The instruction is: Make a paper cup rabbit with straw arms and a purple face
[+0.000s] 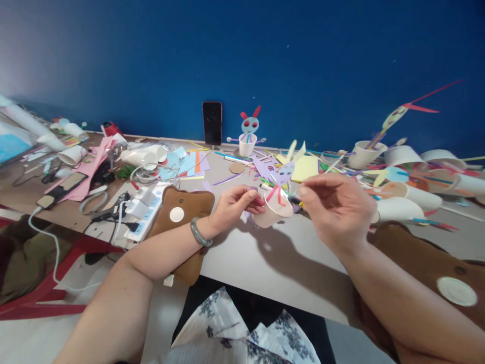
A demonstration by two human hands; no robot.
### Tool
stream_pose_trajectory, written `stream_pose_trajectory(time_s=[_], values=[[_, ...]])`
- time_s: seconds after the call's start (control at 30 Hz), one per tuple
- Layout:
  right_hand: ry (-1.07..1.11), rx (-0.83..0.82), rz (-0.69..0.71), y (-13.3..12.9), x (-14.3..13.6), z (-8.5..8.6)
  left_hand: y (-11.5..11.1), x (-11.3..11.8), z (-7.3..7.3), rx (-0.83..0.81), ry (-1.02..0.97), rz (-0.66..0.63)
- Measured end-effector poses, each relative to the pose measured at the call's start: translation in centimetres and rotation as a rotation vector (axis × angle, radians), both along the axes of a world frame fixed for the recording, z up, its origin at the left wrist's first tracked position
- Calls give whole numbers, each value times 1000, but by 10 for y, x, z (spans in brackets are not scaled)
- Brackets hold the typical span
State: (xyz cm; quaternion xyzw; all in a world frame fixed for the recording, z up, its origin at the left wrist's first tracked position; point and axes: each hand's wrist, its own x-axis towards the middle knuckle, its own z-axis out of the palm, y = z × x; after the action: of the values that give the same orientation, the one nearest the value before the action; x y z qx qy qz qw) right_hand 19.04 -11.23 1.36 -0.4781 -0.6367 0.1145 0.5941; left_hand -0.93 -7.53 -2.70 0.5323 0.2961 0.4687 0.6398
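Note:
A white paper cup [270,215] is in front of me, tilted slightly. A purple paper rabbit face [285,173] with pale yellow ears rises above it on pink strips. My left hand [237,207] is closed at the cup's left side, its fingertips at the rim beside a small dark pink piece. My right hand [337,210] is to the right of the cup, thumb and fingers pinched together. Something small, dark and yellow shows by those fingertips; I cannot make out what it is.
Behind stands a finished cup figure [247,146] with red ears, near a phone [212,123] leaning on the blue wall. Several paper cups [401,208] lie at right. A power strip [146,212], cables and brown cushions [182,232] flank my arms.

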Motion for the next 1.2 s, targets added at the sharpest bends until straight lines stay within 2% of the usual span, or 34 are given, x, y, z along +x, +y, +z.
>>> stream_pose_trajectory(time_s=[0.1,0.2,0.27,0.4,0.47,0.53,0.67,0.87,1.1,1.2], values=[[13,55,-82,13,14,4,3,-1,3,-11,-24,20],[-11,-70,-69,28,31,4,6,-2,5,-12,-44,49],[-36,-234,4,39,42,2,8,-3,5,-8,-48,66],[-123,-564,288,56,56,-11,9,-3,3,-9,-50,74],[-192,-663,373,59,57,-17,9,-3,2,-10,-58,65],[-228,-708,396,58,54,-19,9,-3,2,-12,-60,51],[-229,-672,390,49,41,-13,8,-2,4,-22,-27,25],[-237,-571,281,40,30,-9,11,-3,2,-59,-73,39],[-197,-487,312,29,18,-7,13,-5,-1,-78,-94,58],[-207,-470,284,26,15,-6,13,-5,1,-90,-106,71]])
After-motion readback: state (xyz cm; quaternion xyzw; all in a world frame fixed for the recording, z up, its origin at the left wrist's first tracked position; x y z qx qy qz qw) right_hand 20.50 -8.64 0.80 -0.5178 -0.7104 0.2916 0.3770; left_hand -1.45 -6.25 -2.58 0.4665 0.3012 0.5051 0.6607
